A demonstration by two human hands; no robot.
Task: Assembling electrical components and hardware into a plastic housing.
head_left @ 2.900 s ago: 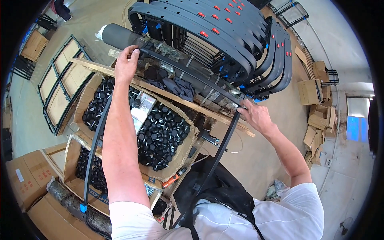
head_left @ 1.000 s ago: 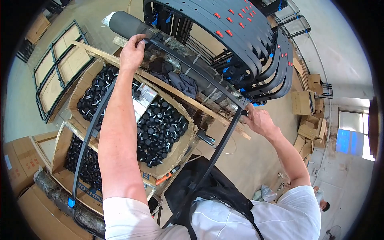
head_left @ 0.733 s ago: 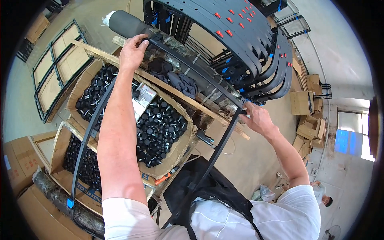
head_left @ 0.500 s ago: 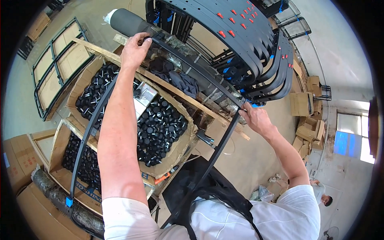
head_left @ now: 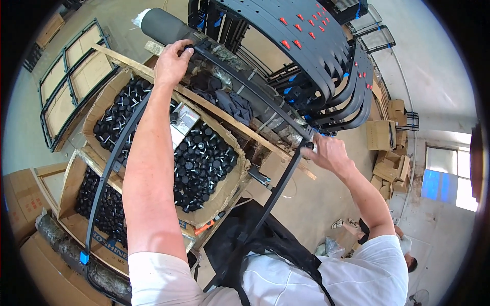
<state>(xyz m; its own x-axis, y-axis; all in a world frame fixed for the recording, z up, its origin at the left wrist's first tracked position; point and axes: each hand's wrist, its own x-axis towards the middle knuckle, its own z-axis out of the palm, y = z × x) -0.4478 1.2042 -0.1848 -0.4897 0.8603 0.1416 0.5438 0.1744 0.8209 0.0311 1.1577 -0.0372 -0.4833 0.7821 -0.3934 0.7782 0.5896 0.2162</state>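
Note:
A black metal frame [head_left: 255, 91] stretches in front of me, its far bar running between my hands and its side bars coming back toward me. My left hand [head_left: 172, 62] is closed at the far left corner, finger and thumb pinching a dark round piece like a black screw-in foot. At the right corner my right hand [head_left: 329, 153] has its thumb and fingers on a black round foot [head_left: 307, 146]. Under my left arm, cardboard boxes hold many loose black feet [head_left: 206, 166] with metal studs. A blue cap [head_left: 84, 257] covers the left bar's near end.
Stacked black curved frames [head_left: 286, 30] with red clips stand beyond the far bar. A grey roll [head_left: 163, 25] and dark cloth [head_left: 232, 104] lie alongside. A tool [head_left: 259, 176] sits by the box edge. Cartons [head_left: 390, 168] line the right wall; another person [head_left: 406, 245] is behind at right.
My right hand has shifted slightly at its corner, and the round black foot there now shows. My left hand stays at its corner. The person at right has moved.

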